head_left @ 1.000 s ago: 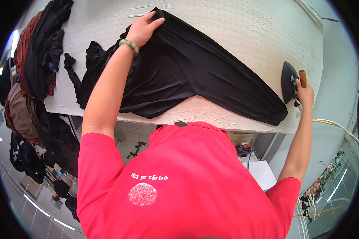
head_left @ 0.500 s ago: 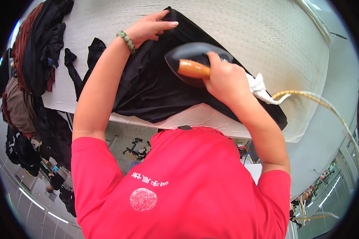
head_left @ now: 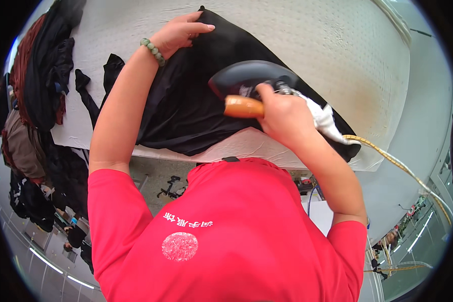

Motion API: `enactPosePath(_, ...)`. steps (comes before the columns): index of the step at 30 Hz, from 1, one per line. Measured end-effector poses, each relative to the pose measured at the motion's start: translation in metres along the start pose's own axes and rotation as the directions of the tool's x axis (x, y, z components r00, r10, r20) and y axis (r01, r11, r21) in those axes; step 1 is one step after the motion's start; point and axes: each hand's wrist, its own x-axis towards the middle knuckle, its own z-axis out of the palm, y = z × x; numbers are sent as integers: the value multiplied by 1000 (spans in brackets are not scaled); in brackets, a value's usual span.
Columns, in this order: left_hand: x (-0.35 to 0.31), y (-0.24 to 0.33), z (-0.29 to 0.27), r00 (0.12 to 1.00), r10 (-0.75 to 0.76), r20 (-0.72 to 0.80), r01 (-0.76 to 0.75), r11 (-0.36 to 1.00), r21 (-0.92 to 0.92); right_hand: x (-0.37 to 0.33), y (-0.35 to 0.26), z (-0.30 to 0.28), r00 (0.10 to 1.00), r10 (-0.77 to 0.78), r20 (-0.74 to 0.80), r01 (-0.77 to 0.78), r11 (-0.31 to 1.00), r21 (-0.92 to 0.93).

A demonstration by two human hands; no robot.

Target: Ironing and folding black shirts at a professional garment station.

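A black garment (head_left: 226,45) is spread in front of me, smooth toward its far right and wrinkled along its near side. My right hand (head_left: 288,115) is closed round the orange-brown handle of a dark iron (head_left: 254,75), which is tilted over the middle of the cloth; whether its sole touches the fabric cannot be seen. At the garment's far left corner lies my left hand (head_left: 178,34), thumb and forefinger stretched apart at the cloth's edge, the other fingers partly curled. A green bead bracelet (head_left: 152,52) circles that wrist.
White wrapping and a yellow-white hose (head_left: 382,150) trail from the iron past the right edge of the pale padded table (head_left: 337,40). More black cloth (head_left: 88,93) lies left of my left arm. Dark and rust-coloured garments (head_left: 22,75) are heaped at the far left.
The iron and my right hand have come slightly nearer to me, and the iron has tipped so more of its side shows. The hose has swung lower. My left hand stays at the corner.
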Motion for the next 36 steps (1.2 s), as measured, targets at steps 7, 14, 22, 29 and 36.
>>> enactPosePath(7,8,-6,-1,995,-49,-92,46,998,-39,-3,56,-25,947,299,-116,-280,947,158)
enactPosePath(14,32,-39,3,942,-77,-326,-2,972,-236,-27,220,-51,721,587,-368,-578,802,149)
enactPosePath(22,43,42,76,809,-181,-559,-171,837,-519,-80,348,-45,594,674,-439,-681,712,173)
enactPosePath(29,-194,120,267,398,814,423,-843,506,-181,-75,396,-68,479,796,-370,-837,541,81)
enactPosePath(36,-335,118,268,434,767,472,-805,565,-178,10,281,-49,610,163,-776,-37,983,177)
